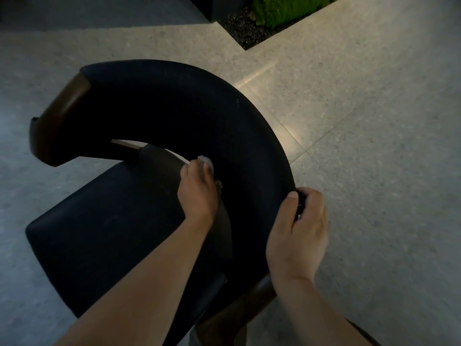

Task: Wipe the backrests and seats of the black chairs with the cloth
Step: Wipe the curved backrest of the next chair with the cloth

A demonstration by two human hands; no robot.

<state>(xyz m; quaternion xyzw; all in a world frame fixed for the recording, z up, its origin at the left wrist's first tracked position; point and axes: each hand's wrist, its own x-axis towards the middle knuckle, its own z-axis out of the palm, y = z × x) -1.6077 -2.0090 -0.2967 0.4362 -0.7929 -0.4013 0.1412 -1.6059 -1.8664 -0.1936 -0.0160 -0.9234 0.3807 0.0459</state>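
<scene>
Nearest the camera, two bare forearms reach in from the lower edge toward a black chair, and a brown wooden leg (239, 315) shows below the near end of the backrest (174, 108). The right hand (299, 236) grips the outer rim of the backrest at that near end, its thumb lying on the top edge and its fingers (316, 216) curled round the outside face, so it holds the backrest itself. Inside the curve of the backrest, the left hand (199, 196) has its fingers closed round a small pale grey cloth (205, 161) and presses it against the inner face of the backrest, low down near the gap between backrest and seat. Only a crumpled bit of the cloth shows past the fingertips and beside the hand. The black seat (104, 221) lies inside the backrest's curve, to the left of the left hand. The far end of the backrest finishes in a rounded brown wooden armrest tip (57, 116). Beyond the backrest spreads a pale speckled tiled floor (374, 121), and farther still a recessed bed of dark gravel (244, 28) holds a bright green plant (282, 8).
</scene>
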